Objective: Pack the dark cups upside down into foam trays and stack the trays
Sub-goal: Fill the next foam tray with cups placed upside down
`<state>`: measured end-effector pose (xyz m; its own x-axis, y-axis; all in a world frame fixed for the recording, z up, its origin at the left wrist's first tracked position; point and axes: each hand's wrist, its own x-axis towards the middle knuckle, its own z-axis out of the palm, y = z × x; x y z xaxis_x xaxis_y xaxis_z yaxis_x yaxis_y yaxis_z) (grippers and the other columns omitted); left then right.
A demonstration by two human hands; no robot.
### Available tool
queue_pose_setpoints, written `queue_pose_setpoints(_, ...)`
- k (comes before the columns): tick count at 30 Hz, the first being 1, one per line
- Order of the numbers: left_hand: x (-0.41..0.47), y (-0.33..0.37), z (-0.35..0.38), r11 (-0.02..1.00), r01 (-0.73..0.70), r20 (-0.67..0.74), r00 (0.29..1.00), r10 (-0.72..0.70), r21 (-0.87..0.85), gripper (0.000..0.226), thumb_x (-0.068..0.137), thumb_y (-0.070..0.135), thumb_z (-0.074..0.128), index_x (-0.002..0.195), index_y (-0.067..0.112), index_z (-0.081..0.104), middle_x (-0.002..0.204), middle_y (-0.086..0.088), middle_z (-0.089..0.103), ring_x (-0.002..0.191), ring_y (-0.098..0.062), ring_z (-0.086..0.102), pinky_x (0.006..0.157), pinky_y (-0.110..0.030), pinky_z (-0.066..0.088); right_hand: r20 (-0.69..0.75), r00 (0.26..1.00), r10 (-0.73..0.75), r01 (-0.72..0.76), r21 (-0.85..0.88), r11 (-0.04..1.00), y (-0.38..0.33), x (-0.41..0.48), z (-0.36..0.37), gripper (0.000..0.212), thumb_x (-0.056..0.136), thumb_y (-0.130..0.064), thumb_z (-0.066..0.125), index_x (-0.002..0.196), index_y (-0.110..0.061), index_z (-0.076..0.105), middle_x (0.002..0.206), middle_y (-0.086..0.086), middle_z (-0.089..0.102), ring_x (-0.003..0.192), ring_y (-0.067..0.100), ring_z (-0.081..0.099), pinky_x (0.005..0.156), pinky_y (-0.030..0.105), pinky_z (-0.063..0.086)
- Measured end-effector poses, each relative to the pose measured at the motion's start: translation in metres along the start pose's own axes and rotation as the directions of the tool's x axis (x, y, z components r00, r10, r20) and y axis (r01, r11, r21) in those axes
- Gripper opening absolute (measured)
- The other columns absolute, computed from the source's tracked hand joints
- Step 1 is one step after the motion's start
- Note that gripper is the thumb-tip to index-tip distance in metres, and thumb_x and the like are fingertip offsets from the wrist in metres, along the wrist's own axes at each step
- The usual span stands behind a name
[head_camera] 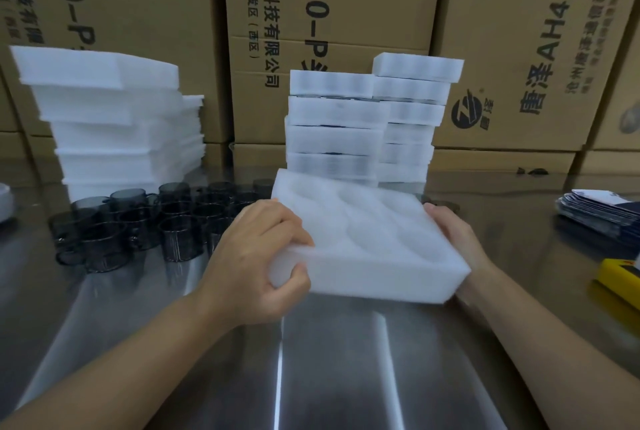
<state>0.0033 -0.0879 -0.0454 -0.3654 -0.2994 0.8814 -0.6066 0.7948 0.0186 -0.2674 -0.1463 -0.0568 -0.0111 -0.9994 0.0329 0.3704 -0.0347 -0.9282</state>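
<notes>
Both forearms reach forward over the shiny steel table, bare to the elbow. The left hand clamps the near-left corner of a white foam tray, fingers curled over the top rim and the thumb pressed into the front wall. The right hand holds the tray's right end, fingers wrapped around the far side and mostly hidden behind the foam. The tray is held between the two hands, tilted so its far edge rises and its open face shows; whether its near edge touches the table is hard to tell.

The tray is a thick, soft-looking rectangular block with rounded pockets sunk into its top, their outlines blurred and pale. Left of it, on the table, stands a cluster of dark cups: smoky, translucent, cylindrical, with small handles, packed close together. Behind the tray rise two stacks of filled trays, side by side, thin dark lines showing between the layers. At far left is a taller pile of empty foam blocks, edges uneven. Brown cardboard boxes printed with black characters wall off the back. A yellow object sits at the right edge.
</notes>
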Motion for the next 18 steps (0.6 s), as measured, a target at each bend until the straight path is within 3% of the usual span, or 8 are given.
queue_pose_setpoints(3, 0.002, 0.003, -0.003, 0.999, 0.003, -0.042, 0.999, -0.004, -0.045, 0.024, 0.071, 0.020, 0.055, 0.077, 0.000, 0.068, 0.084, -0.008, 0.055, 0.076, -0.027, 0.053, 0.067, -0.043, 0.046, 0.079, 0.997, 0.021, -0.027, 0.082, 0.996, -0.009, -0.004, -0.001, 0.024, 0.075, -0.037, 0.065, 0.087, -0.017, 0.071, 0.086, 0.008, 0.068, 0.078, 0.026, 0.066, 0.075, 0.034, 0.049)
queue_pose_setpoints(6, 0.002, 0.004, -0.004, 0.979, 0.008, -0.070, 0.997, -0.023, -0.204, 0.024, 0.074, 0.023, 0.053, 0.081, 0.007, 0.069, 0.098, -0.004, 0.051, 0.088, -0.020, 0.054, 0.073, -0.032, 0.048, 0.103, 0.991, 0.091, -0.091, -0.001, 0.996, -0.018, -0.008, -0.009, 0.040, 0.076, -0.040, 0.065, 0.106, -0.014, 0.070, 0.099, 0.011, 0.070, 0.090, 0.029, 0.066, 0.089, 0.040, 0.047)
queue_pose_setpoints(8, 0.001, 0.004, -0.002, 0.904, 0.113, -0.085, 0.983, -0.162, -0.412, 0.026, 0.078, 0.026, 0.047, 0.086, 0.015, 0.069, 0.110, -0.004, 0.053, 0.098, -0.014, 0.057, 0.067, -0.028, 0.053, 0.114, 0.985, 0.130, -0.122, -0.075, 0.990, -0.021, -0.010, -0.010, 0.038, 0.074, -0.038, 0.065, 0.099, -0.010, 0.070, 0.092, 0.013, 0.070, 0.082, 0.029, 0.066, 0.081, 0.038, 0.050)
queue_pose_setpoints(10, -0.002, 0.003, 0.002, 0.792, 0.246, -0.024, 0.950, -0.312, -0.559, 0.028, 0.081, 0.033, 0.046, 0.093, 0.021, 0.070, 0.117, 0.000, 0.056, 0.104, -0.015, 0.059, 0.059, -0.034, 0.057, 0.116, 0.982, 0.151, -0.133, -0.148, 0.980, -0.020, -0.014, -0.006, 0.031, 0.067, -0.034, 0.070, 0.082, -0.008, 0.069, 0.079, 0.015, 0.066, 0.067, 0.029, 0.065, 0.065, 0.034, 0.052)
queue_pose_setpoints(12, -0.005, 0.000, 0.008, 0.773, 0.356, 0.055, 0.921, -0.387, -0.525, 0.022, 0.082, 0.033, 0.052, 0.091, 0.027, 0.072, 0.113, 0.010, 0.060, 0.106, -0.012, 0.059, 0.060, -0.038, 0.058, 0.115, 0.984, 0.135, -0.101, -0.264, 0.959, -0.017, -0.016, -0.004, 0.025, 0.066, -0.029, 0.074, 0.075, -0.008, 0.064, 0.069, 0.015, 0.061, 0.056, 0.026, 0.061, 0.052, 0.030, 0.050)
queue_pose_setpoints(15, -0.006, -0.008, 0.016, 0.743, 0.484, 0.114, 0.863, -0.491, -0.463, 0.018, 0.081, 0.021, 0.058, 0.090, 0.030, 0.071, 0.102, 0.020, 0.064, 0.102, -0.003, 0.060, 0.075, -0.020, 0.053, 0.060, 0.996, 0.062, -0.023, -0.504, 0.863, -0.012, -0.015, -0.006, 0.019, 0.077, -0.026, 0.075, 0.077, -0.010, 0.064, 0.068, 0.011, 0.061, 0.054, 0.020, 0.059, 0.048, 0.024, 0.048)
queue_pose_setpoints(16, -0.006, -0.010, 0.018, 0.717, 0.543, 0.146, 0.830, -0.539, -0.437, 0.019, 0.082, 0.021, 0.058, 0.089, 0.032, 0.071, 0.101, 0.022, 0.064, 0.101, 0.000, 0.060, 0.082, -0.018, 0.049, 0.041, 0.997, 0.060, -0.028, -0.545, 0.838, -0.012, -0.014, -0.007, 0.020, 0.078, -0.027, 0.075, 0.079, -0.010, 0.066, 0.069, 0.010, 0.063, 0.055, 0.019, 0.059, 0.048, 0.023, 0.048)
queue_pose_setpoints(18, -0.006, -0.014, 0.021, 0.610, 0.695, 0.270, 0.714, -0.646, -0.380, 0.018, 0.086, 0.022, 0.061, 0.087, 0.037, 0.072, 0.102, 0.025, 0.064, 0.099, 0.003, 0.059, 0.093, -0.026, 0.046, 0.021, 0.998, 0.063, -0.039, -0.581, 0.813, -0.012, -0.013, -0.008, 0.021, 0.078, -0.029, 0.076, 0.081, -0.010, 0.068, 0.074, 0.010, 0.067, 0.058, 0.018, 0.061, 0.049, 0.023, 0.049)
